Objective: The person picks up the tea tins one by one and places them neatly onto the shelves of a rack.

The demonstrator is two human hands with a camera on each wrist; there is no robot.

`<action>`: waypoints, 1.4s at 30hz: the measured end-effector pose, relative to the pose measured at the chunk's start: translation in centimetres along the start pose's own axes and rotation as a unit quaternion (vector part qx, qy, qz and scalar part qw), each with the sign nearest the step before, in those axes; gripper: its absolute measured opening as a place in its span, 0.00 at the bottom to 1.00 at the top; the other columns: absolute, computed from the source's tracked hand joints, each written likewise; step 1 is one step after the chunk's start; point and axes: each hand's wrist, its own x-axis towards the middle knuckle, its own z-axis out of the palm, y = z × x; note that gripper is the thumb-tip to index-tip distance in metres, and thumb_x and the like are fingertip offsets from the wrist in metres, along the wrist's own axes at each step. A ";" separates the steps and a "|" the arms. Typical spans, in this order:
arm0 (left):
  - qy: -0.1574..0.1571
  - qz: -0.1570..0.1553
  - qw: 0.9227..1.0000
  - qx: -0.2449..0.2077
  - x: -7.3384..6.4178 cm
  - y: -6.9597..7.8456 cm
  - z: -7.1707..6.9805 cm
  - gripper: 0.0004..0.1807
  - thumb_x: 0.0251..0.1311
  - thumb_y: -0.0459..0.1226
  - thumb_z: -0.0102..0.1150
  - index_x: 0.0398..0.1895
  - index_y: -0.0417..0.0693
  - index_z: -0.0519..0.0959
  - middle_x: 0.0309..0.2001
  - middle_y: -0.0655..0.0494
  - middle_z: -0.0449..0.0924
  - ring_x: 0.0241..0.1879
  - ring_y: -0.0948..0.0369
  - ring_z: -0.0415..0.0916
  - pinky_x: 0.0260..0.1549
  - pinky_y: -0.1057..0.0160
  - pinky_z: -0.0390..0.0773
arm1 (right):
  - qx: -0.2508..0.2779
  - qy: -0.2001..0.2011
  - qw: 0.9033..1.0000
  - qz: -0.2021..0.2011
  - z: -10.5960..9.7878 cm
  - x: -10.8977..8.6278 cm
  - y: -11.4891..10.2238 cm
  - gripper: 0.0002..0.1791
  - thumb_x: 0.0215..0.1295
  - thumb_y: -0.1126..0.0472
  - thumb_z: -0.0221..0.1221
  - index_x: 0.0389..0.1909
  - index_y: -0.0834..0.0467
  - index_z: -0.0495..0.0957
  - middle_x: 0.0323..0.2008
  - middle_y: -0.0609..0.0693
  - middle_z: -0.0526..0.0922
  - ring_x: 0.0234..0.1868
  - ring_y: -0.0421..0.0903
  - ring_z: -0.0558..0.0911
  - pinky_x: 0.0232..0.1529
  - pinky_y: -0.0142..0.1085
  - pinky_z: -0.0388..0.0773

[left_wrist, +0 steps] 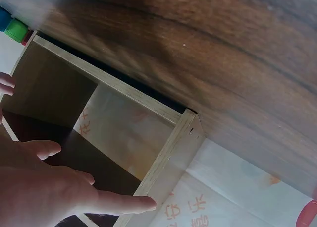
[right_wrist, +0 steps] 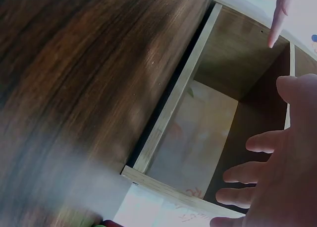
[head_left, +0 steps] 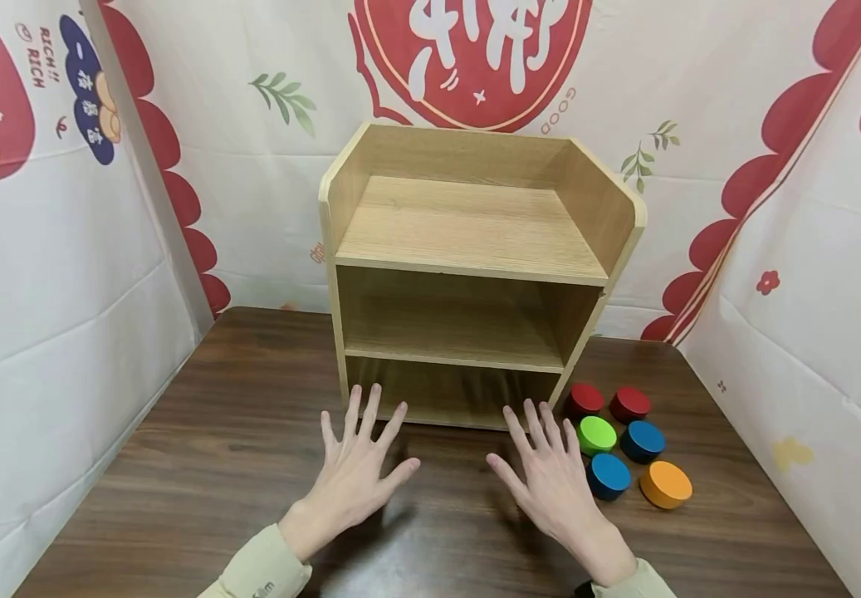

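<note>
My left hand (head_left: 354,473) hovers in front of the wooden shelf unit (head_left: 467,224), palm down with fingers spread, holding nothing. To its right my right hand (head_left: 553,482) is spread the same way and also holds nothing. Both hands appear above the table, apart from each other. Beside the right hand stand several round blocks: a green block (head_left: 597,435), a blue block (head_left: 609,476), another blue block (head_left: 643,441), an orange block (head_left: 666,484) and two red blocks, one (head_left: 630,404) farther right. Both wrist views show the unit's lowest compartment (left_wrist: 124,128) with nothing in it.
The shelf unit stands at the back of the dark wooden table (head_left: 198,465), with a top tray and two compartments below. Printed cloth (head_left: 251,208) hangs behind the table and along both sides. The round blocks are near the table's right edge.
</note>
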 end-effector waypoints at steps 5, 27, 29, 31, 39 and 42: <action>0.005 0.001 1.000 0.004 0.0 -0.1 -0.1 0.40 0.62 0.64 0.44 0.76 0.64 0.52 0.78 0.47 0.39 0.78 0.45 0.32 0.61 0.24 0.40 | 0.001 -0.021 1.000 0.006 -0.1 0.1 -0.1 0.39 0.64 0.34 0.50 0.71 0.51 0.64 0.69 0.62 0.65 0.72 0.61 0.61 0.67 0.62 0.53; 0.304 0.098 0.946 0.062 11.7 0.8 -13.0 0.35 0.56 0.36 0.56 0.70 0.46 0.62 0.71 0.44 0.61 0.73 0.49 0.53 0.61 0.33 0.57 | 0.026 0.127 0.990 0.062 -3.2 -2.0 6.4 0.27 0.51 0.55 0.68 0.47 0.71 0.79 0.45 0.68 0.81 0.43 0.65 0.75 0.43 0.55 0.73; 0.303 0.091 0.947 0.063 11.9 0.6 -13.1 0.34 0.56 0.36 0.56 0.69 0.44 0.64 0.69 0.43 0.64 0.72 0.48 0.55 0.60 0.34 0.58 | 0.014 0.117 0.989 0.086 -3.4 -2.6 7.3 0.29 0.49 0.54 0.70 0.46 0.72 0.78 0.43 0.69 0.81 0.41 0.66 0.75 0.41 0.55 0.74; 0.304 0.088 0.946 0.065 12.0 0.3 -13.2 0.33 0.55 0.35 0.56 0.67 0.44 0.65 0.67 0.43 0.65 0.71 0.48 0.57 0.60 0.35 0.59 | 0.007 0.092 0.989 0.112 -3.5 -3.2 7.9 0.33 0.48 0.50 0.70 0.47 0.72 0.78 0.43 0.70 0.80 0.41 0.66 0.76 0.38 0.56 0.76; 0.293 0.091 0.949 0.079 12.0 0.0 -13.4 0.35 0.53 0.34 0.57 0.68 0.45 0.64 0.67 0.43 0.65 0.70 0.49 0.58 0.55 0.41 0.66 | 0.020 -0.101 0.966 0.239 -3.3 -4.7 8.9 0.47 0.50 0.35 0.64 0.57 0.71 0.70 0.47 0.70 0.77 0.37 0.60 0.80 0.27 0.52 0.79; 0.289 0.093 0.949 0.082 12.0 0.1 -13.1 0.36 0.52 0.33 0.58 0.68 0.46 0.63 0.67 0.43 0.64 0.70 0.49 0.57 0.54 0.42 0.68 | 0.028 -0.141 0.956 0.256 -2.8 -5.1 9.3 0.48 0.50 0.37 0.65 0.59 0.72 0.67 0.49 0.72 0.76 0.42 0.63 0.80 0.33 0.56 0.79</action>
